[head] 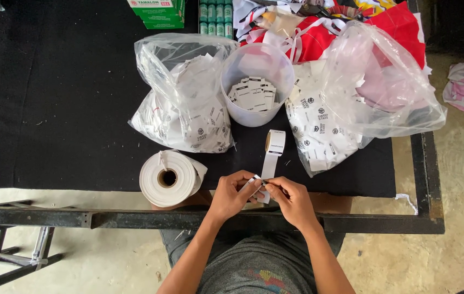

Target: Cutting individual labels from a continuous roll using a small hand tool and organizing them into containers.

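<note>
My left hand (232, 191) and my right hand (292, 197) meet at the table's near edge, both pinching a small white label (255, 184) with black print. A strip of the same labels runs up from my fingers to a small label roll (275, 142) standing on the black tabletop. A big roll of white tape (168, 177) lies just left of my left hand. Behind the small roll stands a translucent white tub (256, 81) holding several cut labels.
Two clear plastic bags (185, 103) (352, 103) full of white labels flank the tub. Red and white printed fabric (324, 27), a green carton (158, 12) and a pack of green bottles (215, 13) sit at the far edge. The black metal table frame (134, 218) crosses near my lap.
</note>
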